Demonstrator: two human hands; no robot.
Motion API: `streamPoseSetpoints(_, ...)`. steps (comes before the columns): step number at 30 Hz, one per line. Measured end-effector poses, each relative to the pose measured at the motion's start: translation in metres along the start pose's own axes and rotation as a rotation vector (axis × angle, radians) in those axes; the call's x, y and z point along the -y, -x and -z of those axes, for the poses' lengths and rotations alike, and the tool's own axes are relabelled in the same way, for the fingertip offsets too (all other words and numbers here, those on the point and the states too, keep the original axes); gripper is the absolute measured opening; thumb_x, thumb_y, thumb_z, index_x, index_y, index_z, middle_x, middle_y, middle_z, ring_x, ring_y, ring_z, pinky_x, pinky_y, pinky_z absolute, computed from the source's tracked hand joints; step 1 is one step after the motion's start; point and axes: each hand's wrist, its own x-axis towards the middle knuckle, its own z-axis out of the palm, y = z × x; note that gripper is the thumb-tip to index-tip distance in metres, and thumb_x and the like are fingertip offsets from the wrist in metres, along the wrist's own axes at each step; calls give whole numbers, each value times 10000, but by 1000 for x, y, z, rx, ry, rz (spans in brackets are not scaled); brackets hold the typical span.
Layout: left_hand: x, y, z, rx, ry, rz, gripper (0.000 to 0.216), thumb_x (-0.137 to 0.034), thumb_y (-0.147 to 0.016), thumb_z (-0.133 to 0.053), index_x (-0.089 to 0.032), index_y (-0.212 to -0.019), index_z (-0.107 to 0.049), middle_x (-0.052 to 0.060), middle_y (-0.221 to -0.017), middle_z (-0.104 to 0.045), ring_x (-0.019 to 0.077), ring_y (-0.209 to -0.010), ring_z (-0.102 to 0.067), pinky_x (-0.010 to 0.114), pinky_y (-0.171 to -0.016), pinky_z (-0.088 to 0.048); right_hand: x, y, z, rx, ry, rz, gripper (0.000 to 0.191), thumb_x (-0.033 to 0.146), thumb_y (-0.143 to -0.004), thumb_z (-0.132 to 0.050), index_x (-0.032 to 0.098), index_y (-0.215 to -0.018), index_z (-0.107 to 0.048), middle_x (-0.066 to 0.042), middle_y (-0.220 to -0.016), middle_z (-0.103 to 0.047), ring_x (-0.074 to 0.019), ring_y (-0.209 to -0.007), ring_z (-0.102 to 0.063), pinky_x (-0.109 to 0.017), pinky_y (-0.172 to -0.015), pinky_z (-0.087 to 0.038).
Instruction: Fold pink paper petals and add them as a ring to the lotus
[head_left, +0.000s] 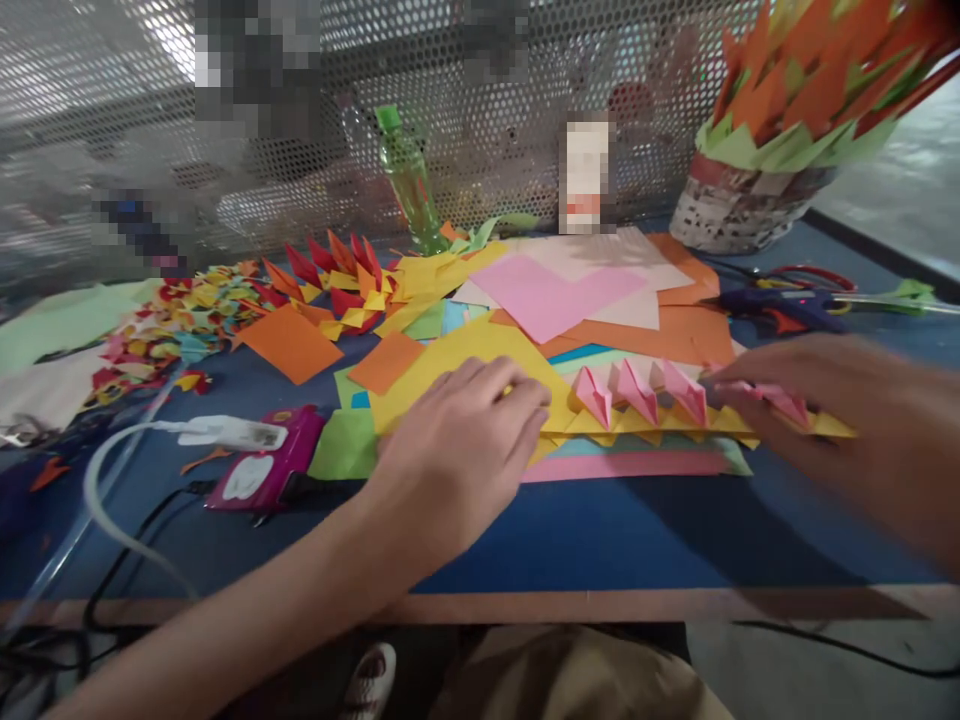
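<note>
In the head view, a wood-edged blue tabletop (562,540) stands before a perforated metal panel (465,130). A newsprint-covered pot (731,205) bears orange paper spikes (802,90); a green-capped bottle (411,185) stands near the panel. A yellow zigzag paper strip (622,430) with pink folded-paper spikes (634,390) lies between the hands. The left hand (469,430) curls its fingers close together at one end; the right hand (847,420), blurred, is at the other. I cannot tell whether either pinches.

Green-capped bottle (409,185) at back; magenta box (276,470) (probably a power adapter) left.
</note>
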Motion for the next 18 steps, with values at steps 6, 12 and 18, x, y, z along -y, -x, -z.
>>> streamPoseSetpoints(6, -14, -93, -32, 125, -15, -80, 322, -308, -1085, -546, -95, -1036, -782, 172, -1128, -732, 307, -1096, -687, 412, -896, -533, 82, 7, -24, 34, -79, 185, 153, 162, -1050, -625, 149, -1185, -696, -146, -1242, -708, -346, -1173, -685, -593, -1055, -568)
streamPoseSetpoints(12, -16, -114, -51, 190, 19, -94, 228, -175, -967, -595, -152, -832, -778, 96, -868, -764, 234, -899, -711, 329, -713, -479, 78, 11, -26, 34, -104, 143, 187, 165, -1044, -635, 157, -1208, -724, -124, -1214, -706, -350, -1172, -672, -579, -1009, -597)
streamPoseSetpoints(18, 6, -106, 25, 17, -93, 6, 301, -313, -1063, -531, -151, -1030, -782, 42, -975, -776, 163, -860, -683, 340, -762, -465, 80, 14, -29, 1, -128, 115, 196, 175, -1052, -619, 136, -1208, -731, -135, -1225, -705, -344, -1132, -668, -566, -953, -619)
